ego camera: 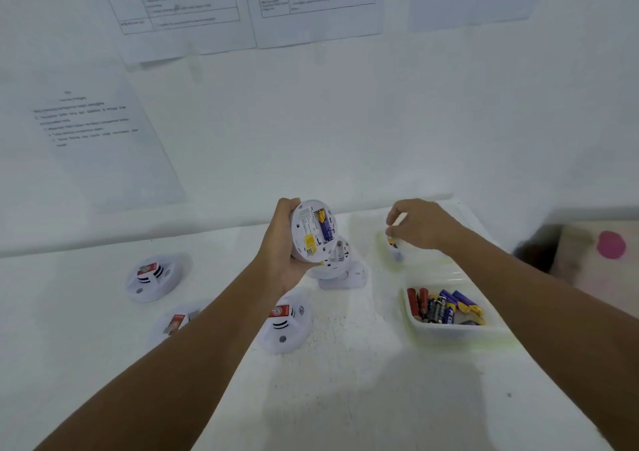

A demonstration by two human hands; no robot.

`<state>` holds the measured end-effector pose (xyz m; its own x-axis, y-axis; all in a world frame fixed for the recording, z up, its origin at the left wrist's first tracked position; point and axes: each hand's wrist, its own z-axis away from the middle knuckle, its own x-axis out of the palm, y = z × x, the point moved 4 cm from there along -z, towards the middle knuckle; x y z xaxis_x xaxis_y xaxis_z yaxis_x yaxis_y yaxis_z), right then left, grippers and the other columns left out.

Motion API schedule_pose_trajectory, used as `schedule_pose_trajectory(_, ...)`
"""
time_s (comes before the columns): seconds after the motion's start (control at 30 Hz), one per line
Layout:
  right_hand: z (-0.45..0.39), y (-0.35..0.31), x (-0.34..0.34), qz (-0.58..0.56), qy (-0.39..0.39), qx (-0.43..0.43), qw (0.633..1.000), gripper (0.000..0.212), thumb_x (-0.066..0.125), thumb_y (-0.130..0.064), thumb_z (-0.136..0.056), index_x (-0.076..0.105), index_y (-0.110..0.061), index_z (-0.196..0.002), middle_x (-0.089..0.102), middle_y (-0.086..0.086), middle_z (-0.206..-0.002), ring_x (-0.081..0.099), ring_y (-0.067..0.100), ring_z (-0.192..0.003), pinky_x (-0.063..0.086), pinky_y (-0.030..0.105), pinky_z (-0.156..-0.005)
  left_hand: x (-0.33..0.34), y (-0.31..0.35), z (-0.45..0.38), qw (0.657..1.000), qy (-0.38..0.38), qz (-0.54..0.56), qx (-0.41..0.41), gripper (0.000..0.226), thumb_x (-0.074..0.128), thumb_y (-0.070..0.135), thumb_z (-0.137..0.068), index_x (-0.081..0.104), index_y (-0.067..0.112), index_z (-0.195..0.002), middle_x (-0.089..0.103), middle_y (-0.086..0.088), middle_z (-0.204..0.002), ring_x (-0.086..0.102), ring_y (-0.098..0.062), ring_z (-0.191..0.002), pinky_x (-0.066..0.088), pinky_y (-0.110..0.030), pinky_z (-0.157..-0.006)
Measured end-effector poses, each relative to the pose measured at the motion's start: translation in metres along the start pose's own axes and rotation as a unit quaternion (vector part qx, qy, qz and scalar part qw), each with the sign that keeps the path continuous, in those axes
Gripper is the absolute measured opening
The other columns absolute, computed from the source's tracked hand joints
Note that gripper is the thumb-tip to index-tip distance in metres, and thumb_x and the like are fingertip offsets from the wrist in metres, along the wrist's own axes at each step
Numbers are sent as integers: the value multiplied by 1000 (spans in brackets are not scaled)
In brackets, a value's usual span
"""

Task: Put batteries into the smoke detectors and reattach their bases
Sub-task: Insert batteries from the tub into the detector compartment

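My left hand (281, 246) grips a white smoke detector (311, 231) upright, its open back facing me. One blue-and-yellow battery (323, 225) sits in its compartment. My right hand (420, 227) reaches over a clear far tray (425, 260), and its thumb and fingertips pinch the top end of a blue battery (396, 250) there. A white tray (449, 328) nearer to me holds several loose batteries (444, 305), red, blue and black. Another white detector part (340, 269) lies on the table just below the held detector.
Three closed smoke detectors with red stickers lie on the white table: one at the left (154, 277), one partly under my left forearm (176, 322), one in the middle (285, 326). A cardboard box with a pink dot (612, 245) stands at the right. Printed sheets (103, 132) hang on the wall.
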<state>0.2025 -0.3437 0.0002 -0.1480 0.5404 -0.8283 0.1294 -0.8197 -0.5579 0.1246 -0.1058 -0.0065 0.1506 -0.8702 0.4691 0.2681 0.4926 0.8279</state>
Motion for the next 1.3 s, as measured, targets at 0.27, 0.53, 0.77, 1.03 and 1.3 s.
schedule_pose_trajectory(0.27, -17, 14, 13, 93, -94, 21, 991, 13, 71, -27, -91, 73, -19, -101, 70, -6, -105, 68, 9, -71, 56, 29, -78, 10, -12, -7, 1000, 11, -12, -6, 31, 52, 40, -97, 70, 20, -83, 66, -6, -91, 64, -26, -86, 58, -39, -81)
schedule_pose_trajectory(0.53, -25, 16, 19, 104, -83, 10, 991, 7, 73, -20, -86, 69, -22, -92, 60, -10, -97, 56, 7, -78, 42, 22, -62, 5, -11, -7, 998, 44, -37, 9, 27, 53, 44, -97, 63, 21, -104, 63, -9, -106, 62, -29, -100, 54, -44, -90)
schedule_pose_trajectory(0.77, -23, 13, 14, 25, -63, 28, 997, 25, 75, -17, -80, 61, -18, -100, 69, -1, -94, 70, 18, -82, 55, 34, -75, 5, -14, -12, 999, 22, -35, 11, 45, 49, 43, -100, 77, 23, -72, 72, -5, -88, 66, -27, -92, 52, -43, -92)
schedule_pose_trajectory(1.03, -7, -14, -5, -154, 43, -19, 987, 21, 70, -19, -83, 65, -31, -99, 72, 3, -89, 73, 27, -79, 57, 35, -62, 9, -14, -15, 1000, 11, -20, 21, 29, 48, 40, -99, 65, 23, -83, 67, -6, -91, 65, -26, -88, 56, -39, -83)
schedule_pose_trajectory(1.3, 37, -80, 21, -342, 36, -154, 926, 20, 78, -22, -88, 63, -31, -99, 74, 1, -85, 74, 16, -77, 57, 31, -65, 2, -14, -11, 999, -10, 53, 4, 39, 49, 43, -95, 70, 15, -111, 65, -14, -114, 60, -30, -108, 46, -49, -109)
